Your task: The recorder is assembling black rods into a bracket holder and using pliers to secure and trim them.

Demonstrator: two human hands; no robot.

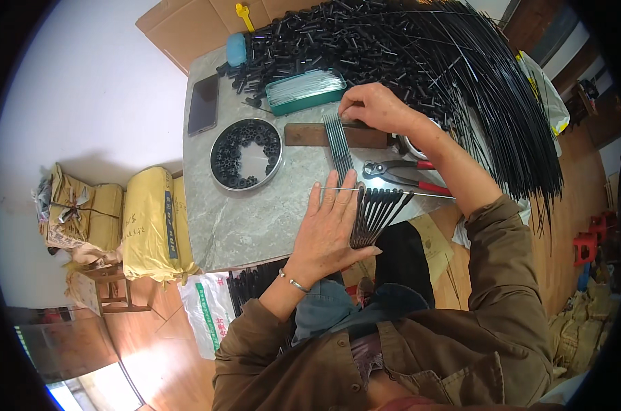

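Observation:
My left hand (330, 229) lies flat, palm down, fingers stretched over the near end of a row of slim silvery rods (336, 140). Beside its fingers, a bundle of black rods with looped ends (379, 205) fans out past the table's near edge. A thin straight wire (423, 194) crosses at the loops. Under the silvery rods' far part lies a brown wooden block (307, 135). Next to their far ends my right hand (379, 108) is closed, thumb against fingers; whatever is between them is hidden. Pincers with red handles (393, 171) lie to the right of the rods.
A green box of thin silvery wires (303, 92) and a round dish of small black rings (219, 159) stand on the grey table (249, 236). Black tubular parts (303, 44) and long black rods (505, 109) heap behind. A phone (203, 103) lies left; yellow sacks (146, 222) stand beyond.

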